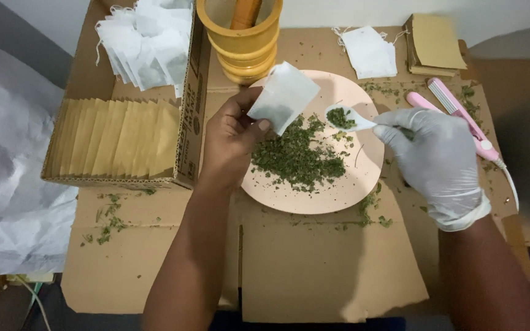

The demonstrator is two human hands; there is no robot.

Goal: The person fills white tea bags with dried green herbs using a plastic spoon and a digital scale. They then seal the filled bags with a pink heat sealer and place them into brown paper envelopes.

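While the left hand (231,138) pinches the white bag (283,96) open, the gloved right hand (437,159), gripping the spoon (348,118), should tip slowly, I think.

There are two hands: the left hand (231,138) is bare, and the right hand (433,156) wears one glove. There is one plate (314,199), one white spoon (348,119), one yellow mortar (243,46), one cardboard box (188,110) and one pink sealer (461,116).
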